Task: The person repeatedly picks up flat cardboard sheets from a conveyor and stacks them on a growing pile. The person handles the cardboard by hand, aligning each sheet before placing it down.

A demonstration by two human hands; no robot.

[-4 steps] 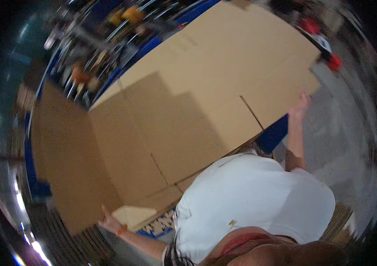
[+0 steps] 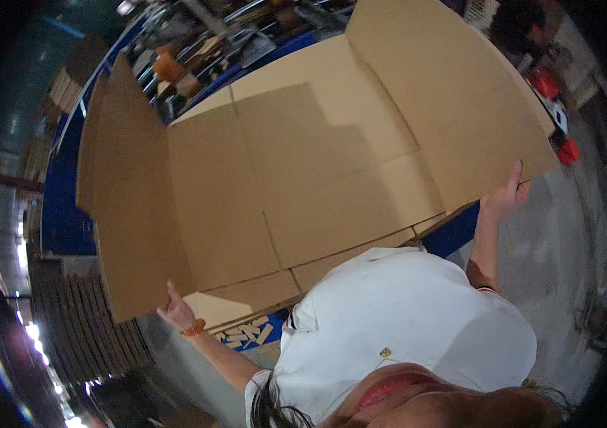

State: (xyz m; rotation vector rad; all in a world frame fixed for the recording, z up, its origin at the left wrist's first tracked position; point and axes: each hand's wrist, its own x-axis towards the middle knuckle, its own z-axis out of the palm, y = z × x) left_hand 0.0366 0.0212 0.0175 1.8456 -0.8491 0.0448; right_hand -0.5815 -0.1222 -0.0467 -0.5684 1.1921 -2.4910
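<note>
In front of me spreads a large brown cardboard sheet (image 2: 282,185), creased and slotted, its left and right panels folded upward. My left hand (image 2: 177,311) grips the near edge of the left panel, index finger laid along the cardboard. The near edge of the right panel is in my right hand (image 2: 507,201), whose index finger points up over its face. Fingers behind the cardboard are hidden on both sides. A narrow flap (image 2: 260,294) runs along the near edge, close to my body.
Beyond the sheet stands machinery with metal rods (image 2: 246,46) and blue framing. Stacked cardboard (image 2: 78,314) is at lower left, and small scraps (image 2: 250,332) lie below the near flap. A red object (image 2: 567,151) is at far right, above grey floor (image 2: 524,257).
The right panel, flat before, is now folded up toward the middle. The left panel stands steeper, and my left hand is higher. My right hand has shifted slightly right and nearer to me.
</note>
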